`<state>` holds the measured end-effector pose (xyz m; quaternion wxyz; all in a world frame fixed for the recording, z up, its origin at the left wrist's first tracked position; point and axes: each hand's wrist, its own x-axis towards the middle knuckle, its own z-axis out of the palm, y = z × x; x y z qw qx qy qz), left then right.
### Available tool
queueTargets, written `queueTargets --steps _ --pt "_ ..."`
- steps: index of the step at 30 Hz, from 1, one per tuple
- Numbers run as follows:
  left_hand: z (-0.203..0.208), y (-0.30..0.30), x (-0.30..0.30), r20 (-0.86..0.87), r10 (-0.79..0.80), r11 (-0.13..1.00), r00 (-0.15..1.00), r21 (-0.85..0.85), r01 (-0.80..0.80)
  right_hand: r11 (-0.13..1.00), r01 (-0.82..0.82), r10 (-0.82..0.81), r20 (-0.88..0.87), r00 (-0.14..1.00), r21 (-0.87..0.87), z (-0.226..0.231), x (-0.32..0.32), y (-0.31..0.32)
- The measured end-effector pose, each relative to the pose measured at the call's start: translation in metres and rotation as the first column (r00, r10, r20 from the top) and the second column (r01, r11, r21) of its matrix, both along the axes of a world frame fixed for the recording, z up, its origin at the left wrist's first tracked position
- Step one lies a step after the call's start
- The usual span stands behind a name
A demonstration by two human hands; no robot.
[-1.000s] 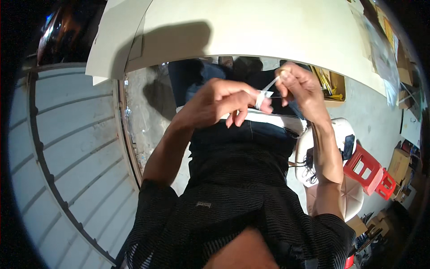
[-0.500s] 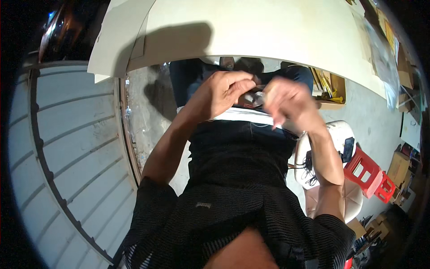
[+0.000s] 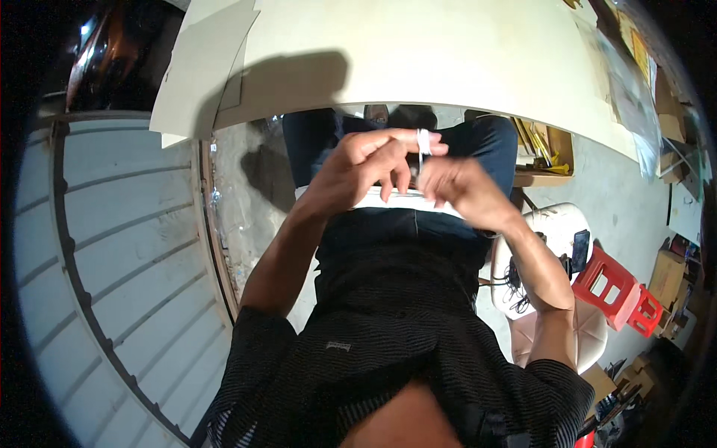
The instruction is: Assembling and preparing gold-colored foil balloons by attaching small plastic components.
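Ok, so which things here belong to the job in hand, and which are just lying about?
Seemingly in the job:
white strand, wrapped near the fingertips of the left hand and running down toward the right hand
white material across the lap, probably

Apparently lying about:
red stools
black cables and dark device on the pale chair
open box with yellow items

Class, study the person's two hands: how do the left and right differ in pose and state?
The left hand reaches sideways with fingers extended, while the right hand has its fingers curled.
The left hand has a white strip looped near its fingertips; the right hand shows no loop, though the strip's tail runs down toward it.
Both are ungloved and above the dark trousers.
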<state>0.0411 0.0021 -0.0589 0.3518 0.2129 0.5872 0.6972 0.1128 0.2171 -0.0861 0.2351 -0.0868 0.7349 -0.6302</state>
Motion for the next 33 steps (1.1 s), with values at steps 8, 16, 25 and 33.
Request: queueTargets --steps 8,16,25,33 --pt "0.000 -0.007 -0.001 0.104 -0.205 0.951 0.973 -0.216 0.223 0.990 0.104 -0.104 -0.001 0.995 0.091 0.020 -0.006 -0.003" --pt "-0.011 0.003 0.011 -0.248 -0.117 0.978 0.962 -0.199 0.068 0.946 0.252 -0.196 -0.259 0.946 0.203 0.028 -0.015 0.007" --pt "-0.024 0.014 0.020 -0.068 0.057 0.998 0.996 -0.006 -0.057 0.910 0.369 -0.365 0.058 0.929 -0.188 -0.001 -0.004 -0.001" --pt "-0.033 0.026 0.043 -0.164 0.152 0.988 0.975 0.006 -0.153 0.874 0.463 -0.465 0.022 0.885 -0.146 -0.015 0.005 -0.005"
